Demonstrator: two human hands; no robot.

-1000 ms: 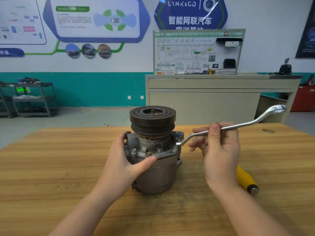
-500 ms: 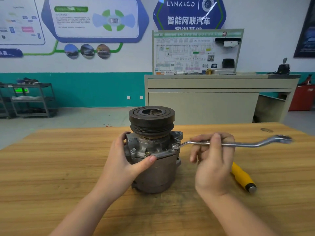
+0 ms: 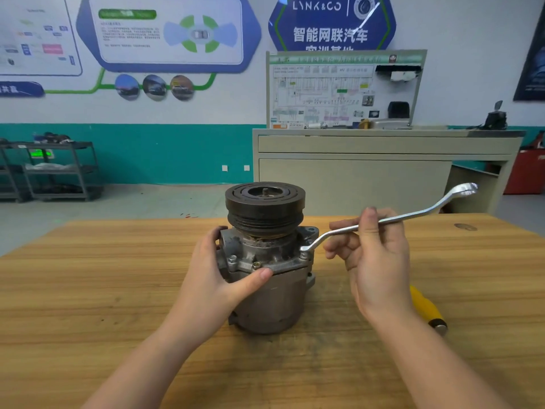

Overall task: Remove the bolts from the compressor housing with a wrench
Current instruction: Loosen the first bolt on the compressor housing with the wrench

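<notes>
The right hand (image 3: pixel 376 261) pinches the shank of the wrench (image 3: pixel 392 219) between thumb and curled fingers, while the left hand (image 3: pixel 218 278) grips the side of the compressor housing (image 3: pixel 265 293), thumb laid across its front just under the flange. The housing stands upright near the middle of the wooden table (image 3: pixel 88 290), with a dark grooved pulley (image 3: pixel 265 206) on top. The wrench's lower ring end sits on a bolt (image 3: pixel 303 255) at the right corner of the flange; its shank rises to the right, the free ring end high above the table's far edge. Two more bolts (image 3: pixel 256 264) show on the front of the flange beside the left thumb. A yellow-handled tool (image 3: pixel 426 309) lies on the table behind the right wrist, partly hidden. The tabletop is scuffed, pale planked wood. Beyond it is a grey floor, a beige cabinet (image 3: pixel 354 175) carrying a wiring-diagram board (image 3: pixel 345 90), a dark shelf cart (image 3: pixel 56 169) at left, and a white-and-teal wall with blue posters (image 3: pixel 168 33).
</notes>
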